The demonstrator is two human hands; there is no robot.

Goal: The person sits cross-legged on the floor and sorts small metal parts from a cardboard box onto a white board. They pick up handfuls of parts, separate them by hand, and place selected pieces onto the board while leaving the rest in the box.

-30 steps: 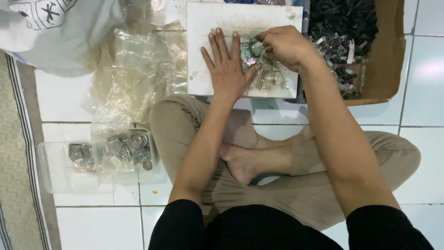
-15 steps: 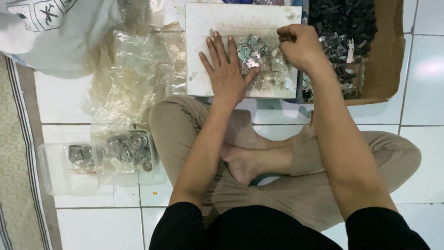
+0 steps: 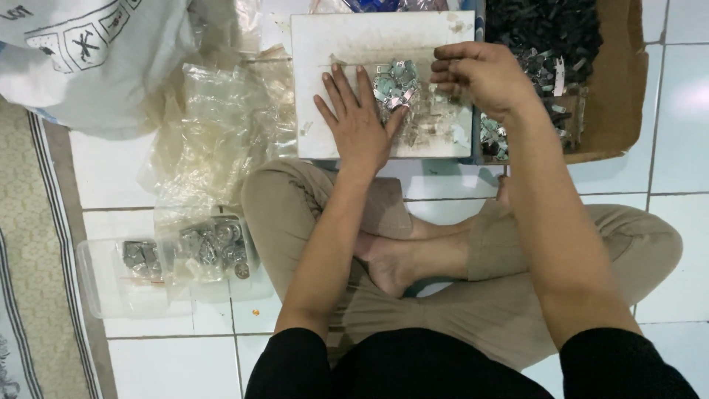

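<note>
The floor (image 3: 665, 111) is glossy white tile with thin grey grout lines, catching a soft glare to the right of the cardboard box (image 3: 613, 96). Far left of that box, a pale patterned rug (image 3: 29, 244) with dark striped edging lies over the tiles.

You see a white board (image 3: 354, 44) under silver metal pieces (image 3: 395, 83), a brown cardboard box (image 3: 613, 96) of black parts (image 3: 546, 26), clear plastic bags (image 3: 214, 140), white floor tiles (image 3: 679, 111), your tan trousers (image 3: 480, 303) and black sleeves (image 3: 295, 366)
</note>
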